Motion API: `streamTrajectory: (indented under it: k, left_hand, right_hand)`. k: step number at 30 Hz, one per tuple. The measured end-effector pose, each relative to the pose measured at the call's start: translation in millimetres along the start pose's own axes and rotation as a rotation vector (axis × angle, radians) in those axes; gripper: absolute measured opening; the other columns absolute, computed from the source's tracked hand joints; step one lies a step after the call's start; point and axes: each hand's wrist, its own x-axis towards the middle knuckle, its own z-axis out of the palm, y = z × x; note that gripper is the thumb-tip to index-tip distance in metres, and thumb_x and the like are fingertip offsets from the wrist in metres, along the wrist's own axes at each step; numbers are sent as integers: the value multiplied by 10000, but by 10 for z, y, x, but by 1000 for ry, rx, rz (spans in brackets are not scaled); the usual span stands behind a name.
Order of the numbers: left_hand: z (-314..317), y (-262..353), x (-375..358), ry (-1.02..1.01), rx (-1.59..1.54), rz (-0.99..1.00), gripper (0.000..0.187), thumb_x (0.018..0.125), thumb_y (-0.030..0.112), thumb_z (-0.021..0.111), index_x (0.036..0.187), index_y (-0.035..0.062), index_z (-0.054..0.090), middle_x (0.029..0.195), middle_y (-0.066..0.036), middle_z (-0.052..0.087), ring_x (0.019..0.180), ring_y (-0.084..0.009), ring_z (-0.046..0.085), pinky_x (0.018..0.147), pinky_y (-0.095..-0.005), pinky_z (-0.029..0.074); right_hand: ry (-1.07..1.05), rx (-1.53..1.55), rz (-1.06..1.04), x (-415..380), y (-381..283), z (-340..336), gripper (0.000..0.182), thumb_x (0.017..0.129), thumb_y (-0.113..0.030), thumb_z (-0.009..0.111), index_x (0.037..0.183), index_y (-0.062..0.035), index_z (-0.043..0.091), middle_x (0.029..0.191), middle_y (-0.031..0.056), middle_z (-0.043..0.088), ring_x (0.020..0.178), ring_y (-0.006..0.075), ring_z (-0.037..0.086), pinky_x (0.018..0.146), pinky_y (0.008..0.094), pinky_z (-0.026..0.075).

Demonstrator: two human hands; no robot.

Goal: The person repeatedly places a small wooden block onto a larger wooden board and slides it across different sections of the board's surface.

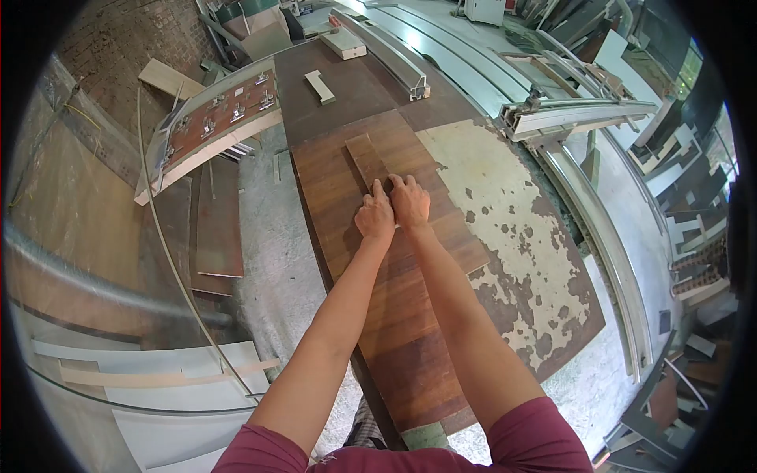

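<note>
A narrow brown wooden strip [365, 160] lies lengthwise on a large wood-grain panel [339, 169]. Both hands meet at the strip's near part. On its left side, my left hand [374, 214] is closed, fingers bent, with the index finger pointing forward along the wood. Beside it, my right hand [410, 202] has its curled fingers against the strip's right edge. The hands sit close together and cover the strip's near end. Both forearms stretch forward over the panel.
The panel rests on a brown worktable [568, 323] with peeling pale patches. Farther back lie a short light wood piece [319, 87], a pale block [343, 43] and a metal rail [394, 59]. A board with metal clips [236, 106] stands left; a sliding saw carriage [579, 118] is right.
</note>
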Motion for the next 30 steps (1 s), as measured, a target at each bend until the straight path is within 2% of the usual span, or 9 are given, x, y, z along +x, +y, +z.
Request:
streamTrajectory:
  k: [3,6,12,14,25,27,30]
  left_hand:
    - [25,-26,170,1,42,16,401,870,265,394,1240,112,373,912,-169,580,746,-316,613,625,-398,506]
    - [62,-52,342,-8,8,-6,389,875,278,389,1231,124,384,930,-165,584,782,-344,600,657,-431,486]
    - [143,-117,708,-21,-10,-15,384,873,277,390,1216,105,393,902,-183,588,788,-342,602,668,-435,483]
    - [158,-134,797,-16,-20,-17,383,872,274,389,1214,104,395,899,-185,589,788,-343,602,671,-435,483]
    - [180,-195,1117,-63,-47,35,398,877,266,361,1233,87,363,919,-203,584,813,-353,595,697,-433,480]
    - [165,-206,1162,-70,28,71,415,863,210,365,1247,59,326,897,-199,584,761,-303,620,638,-385,508]
    - [163,-231,1240,-83,39,77,416,864,211,364,1248,57,323,885,-195,586,746,-301,622,625,-383,511]
  right_hand:
    - [-6,28,-11,162,-8,96,287,741,-179,533,1027,-199,537,869,70,555,781,242,584,684,353,455]
    - [10,34,-46,315,-19,182,282,742,-171,532,1022,-198,542,880,74,558,794,246,585,675,344,467]
    - [-8,53,-69,607,-65,334,268,758,-174,522,1024,-198,544,891,78,561,810,263,583,685,350,477]
    - [34,44,-54,696,-70,426,256,739,-207,547,994,-197,564,865,69,557,785,236,589,667,344,468]
    - [4,23,42,918,-195,463,238,769,-201,512,1001,-205,564,884,73,558,813,252,588,689,355,478]
    - [-2,36,47,961,-206,471,240,773,-202,510,1007,-208,562,895,71,557,818,253,588,692,357,479]
    - [-22,34,38,1026,-209,523,240,780,-205,506,1014,-208,557,914,69,554,832,256,586,694,360,482]
